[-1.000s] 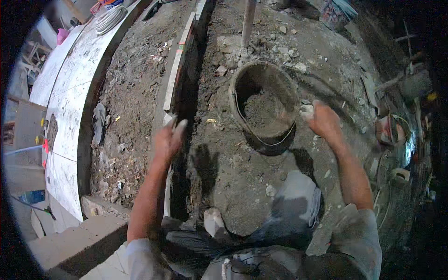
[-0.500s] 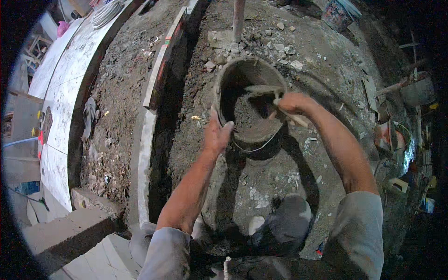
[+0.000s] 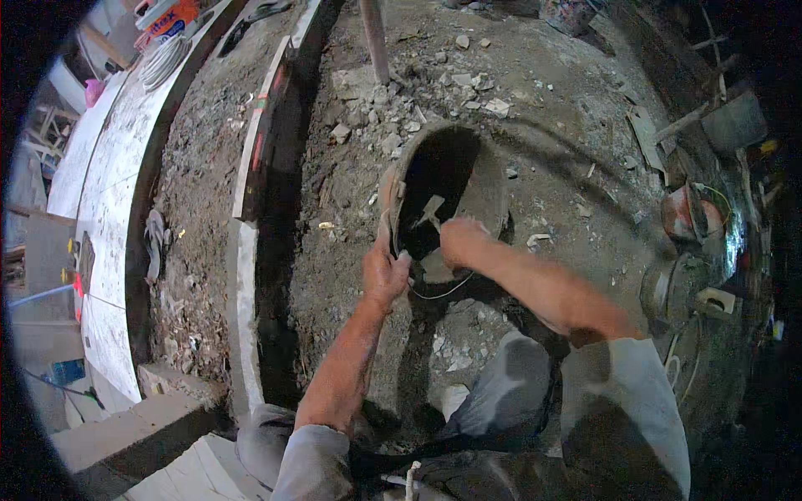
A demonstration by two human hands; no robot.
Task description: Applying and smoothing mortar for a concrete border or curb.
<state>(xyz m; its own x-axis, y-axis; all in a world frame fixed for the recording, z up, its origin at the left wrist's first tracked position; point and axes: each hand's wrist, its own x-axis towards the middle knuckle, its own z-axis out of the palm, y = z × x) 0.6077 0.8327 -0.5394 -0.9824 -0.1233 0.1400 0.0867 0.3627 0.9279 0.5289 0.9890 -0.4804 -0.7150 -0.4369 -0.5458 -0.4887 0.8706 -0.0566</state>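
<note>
A round, mortar-crusted bucket (image 3: 491, 185) stands tilted on the dirt in front of me, its mouth facing me and its inside mostly in deep shadow. My left hand (image 3: 386, 274) is closed on its near left rim, thumb over the edge. Reaching into the mouth, my right hand (image 3: 464, 242) grips what looks like a small trowel (image 3: 432, 208); its pale blade shows beyond the fingers, while the handle is hidden in the fist. The bucket's thin wire handle (image 3: 443, 292) hangs below the near rim. What lies inside the bucket is too dark to make out.
Left of the bucket, a long straight board (image 3: 252, 159) lies along a trench beside a concrete edge (image 3: 246, 317). Farther left are a sandal (image 3: 154, 242) and large white slabs (image 3: 104, 225). An upright pole (image 3: 374, 46) and rubble stand beyond; a reddish bucket (image 3: 681, 215) sits right.
The bucket has tipped further. My right hand and the trowel have moved left and deeper over its mouth from the right rim. My left hand stays on the rim.
</note>
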